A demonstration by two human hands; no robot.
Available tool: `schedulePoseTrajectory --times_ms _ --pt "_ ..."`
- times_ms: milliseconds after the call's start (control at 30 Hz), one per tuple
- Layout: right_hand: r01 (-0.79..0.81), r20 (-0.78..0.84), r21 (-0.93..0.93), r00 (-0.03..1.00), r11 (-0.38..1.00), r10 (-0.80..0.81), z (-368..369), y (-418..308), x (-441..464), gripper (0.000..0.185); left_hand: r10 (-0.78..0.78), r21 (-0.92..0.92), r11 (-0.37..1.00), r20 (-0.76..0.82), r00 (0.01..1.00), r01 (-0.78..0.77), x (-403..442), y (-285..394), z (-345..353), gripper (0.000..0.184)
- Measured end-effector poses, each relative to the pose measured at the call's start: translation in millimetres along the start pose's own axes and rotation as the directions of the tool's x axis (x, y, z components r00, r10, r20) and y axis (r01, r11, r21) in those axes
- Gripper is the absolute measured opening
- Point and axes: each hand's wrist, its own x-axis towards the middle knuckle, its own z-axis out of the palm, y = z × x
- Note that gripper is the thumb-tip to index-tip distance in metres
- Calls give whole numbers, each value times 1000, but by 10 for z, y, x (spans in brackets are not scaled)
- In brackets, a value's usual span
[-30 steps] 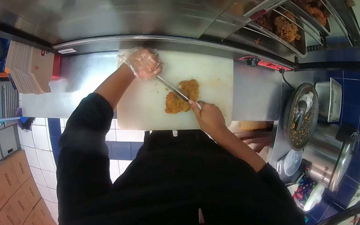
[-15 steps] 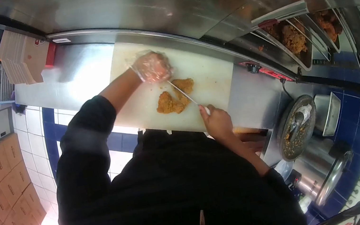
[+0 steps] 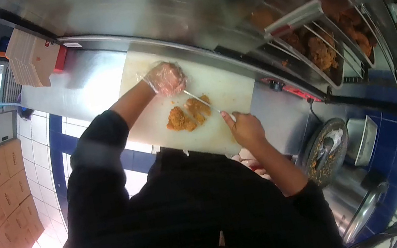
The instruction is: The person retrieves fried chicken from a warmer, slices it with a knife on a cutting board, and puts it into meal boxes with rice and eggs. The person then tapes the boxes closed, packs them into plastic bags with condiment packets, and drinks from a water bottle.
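Pieces of fried chicken (image 3: 180,120) lie on a white cutting board (image 3: 225,87), with cut gaps between them. A knife (image 3: 204,102) with a white handle slants over the right-hand piece. Its handle is in my bare right hand (image 3: 248,128), fingers wrapped round it. My left hand (image 3: 168,78), in a clear plastic glove, is closed at the far end of the blade, above the chicken. The knife's tip disappears at the gloved fingers.
Folded cardboard boxes (image 3: 30,58) stand at the left end of the steel counter (image 3: 87,82). Racked trays of fried chicken (image 3: 323,51) are at the upper right. A round pan (image 3: 326,152) with crumbs and a steel tray (image 3: 363,140) sit at the right.
The knife has shifted to the right relative to the chicken, and a strip now shows separated between the pieces. My right hand has moved slightly right. The whole view has tilted a little.
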Motion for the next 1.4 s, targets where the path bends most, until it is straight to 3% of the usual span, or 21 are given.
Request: schedulePoseTrajectory --times_ms 100,133,200,267,367,433,500,633,700,800,833,867,933,967,1067,1100,1167,1200,1300,1367,1400 --pt "12 -11 -25 1000 1000 -12 147 -89 33 60 65 29 998 -74 995 -63 -34 -202 244 33" --pt "-3 -24 -36 1000 999 3 170 -172 100 59 6 -341 940 -44 999 -21 -45 -309 150 32" --pt "-17 -20 -42 1000 999 16 239 -303 147 59 -103 -392 918 -89 991 60 -230 -392 130 29" --pt "62 -111 -34 992 998 -65 279 -435 233 59 -63 -326 945 -84 995 32 -303 -501 67 25" --pt "56 -78 -12 995 998 -57 7 -503 131 58 26 -200 979 -77 997 -41 -404 -499 -99 18" --pt "72 -27 17 997 997 -72 -216 -506 -186 57 195 52 981 -259 946 -188 -479 -315 -239 18" --pt "79 25 42 996 996 -80 -194 -487 -496 56 299 -192 921 -206 932 -339 -560 -560 288 20" --pt "-28 77 49 997 998 24 267 -430 -667 55 36 -660 751 85 996 29 -549 -218 585 25" --pt "-62 40 37 997 997 61 477 -446 -579 55 2 -734 667 173 985 128 -487 -145 532 26" --pt "-107 4 29 994 994 107 674 -498 -527 56 111 -67 991 -62 992 -115 -499 -35 355 21" --pt "-85 -28 48 996 995 86 741 -513 -469 56 114 -72 990 -61 992 -118 -536 -95 328 21" --pt "-60 -59 66 996 996 64 772 -547 -435 56 83 -305 946 -95 992 -108 -579 -194 278 26" --pt "-49 -72 86 996 995 55 719 -683 -303 54 131 -187 967 -210 969 -171 -616 -369 187 32" --pt "-40 -74 105 996 994 48 677 -744 -298 53 135 -182 968 -208 969 -174 -623 -380 151 32" --pt "-8 -88 93 996 996 16 434 -793 -347 55 84 144 988 -147 986 -63 -623 -393 -40 30" --pt "-8 -89 95 996 995 17 308 -813 -418 55 92 -210 971 -125 988 -117 -652 -366 -96 25" --pt "-13 -18 79 1000 997 15 145 -826 -692 54 104 -555 820 -101 989 -143 -769 -245 -30 20" --pt "-18 -11 76 1000 997 19 211 -799 -753 54 93 -659 745 -45 995 -100 -832 -189 70 21" --pt "-13 -19 8 1000 1000 13 554 -670 -725 54 -8 -636 772 -14 1000 -3 -893 -100 433 21" --pt "-31 -84 -33 996 999 28 774 -653 -651 54 12 -293 956 -70 997 -32 -808 -24 314 19" --pt "-38 -74 -36 997 999 35 840 -674 -648 54 228 98 972 -186 956 -212 -773 -33 217 25"
